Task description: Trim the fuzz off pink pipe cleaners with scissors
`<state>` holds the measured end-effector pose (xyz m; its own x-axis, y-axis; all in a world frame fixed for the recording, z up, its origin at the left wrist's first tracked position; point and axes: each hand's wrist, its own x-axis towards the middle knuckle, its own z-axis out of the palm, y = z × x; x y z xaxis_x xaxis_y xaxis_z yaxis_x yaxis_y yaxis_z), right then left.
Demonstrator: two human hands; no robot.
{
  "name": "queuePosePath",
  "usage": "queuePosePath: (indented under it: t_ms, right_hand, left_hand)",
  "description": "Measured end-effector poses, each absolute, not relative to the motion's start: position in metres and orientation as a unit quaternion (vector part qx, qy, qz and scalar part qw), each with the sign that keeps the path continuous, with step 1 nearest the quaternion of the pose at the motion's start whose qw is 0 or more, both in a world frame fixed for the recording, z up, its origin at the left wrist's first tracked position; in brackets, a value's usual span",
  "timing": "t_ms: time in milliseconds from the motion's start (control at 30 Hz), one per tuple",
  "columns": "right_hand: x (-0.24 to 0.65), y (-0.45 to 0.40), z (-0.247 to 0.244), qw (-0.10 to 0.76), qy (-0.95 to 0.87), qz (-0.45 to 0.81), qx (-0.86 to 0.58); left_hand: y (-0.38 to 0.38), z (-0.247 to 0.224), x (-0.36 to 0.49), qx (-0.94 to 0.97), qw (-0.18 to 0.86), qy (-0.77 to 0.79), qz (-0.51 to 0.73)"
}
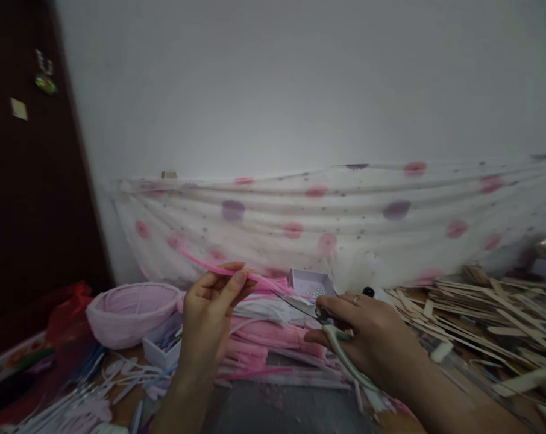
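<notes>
The left hand [216, 301] pinches a pink strip [205, 265], running rightward to scissors [302, 307] gripped by the right hand [367, 331].

Scissors [340, 346] meet a pink strip [210, 265] between both hands [216, 298].

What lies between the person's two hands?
The head view shows the blades of the scissors reaching from the right hand toward the pink strip in the left hand, with pink bundles beyond.

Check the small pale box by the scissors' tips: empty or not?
Not empty: small shiny bead-like bits lie inside the box.
</notes>
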<state>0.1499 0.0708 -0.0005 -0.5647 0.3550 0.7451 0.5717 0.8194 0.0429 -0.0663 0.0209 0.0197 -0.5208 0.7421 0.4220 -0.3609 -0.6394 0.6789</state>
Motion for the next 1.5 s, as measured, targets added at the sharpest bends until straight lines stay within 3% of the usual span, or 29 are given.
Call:
queuePosePath:
  t_ms: [533,1000,1267,1500]
  right_hand:
    - [0.150,0.075,-0.006,0.415,-0.865,-0.150,-0.237]
    - [0.148,0.077,-0.009,0.364,-0.878,-0.126,-0.284]
    - [0.146,0.073,-0.005,0.348,-0.883,-0.053,-0.310]
    - [0.146,0.071,-0.004,0.346,-0.883,-0.091,-0.303]
  left_hand:
    - [0.023,0.021,-0.065,0.351,0.336,0.256,0.836]
    - [0.026,0.010,-0.057,0.390,0.280,0.313,0.820]
    - [0.028,0.014,-0.057,0.323,0.324,0.288,0.841]
    - [0.025,0.016,-0.052,0.313,0.332,0.274,0.846]
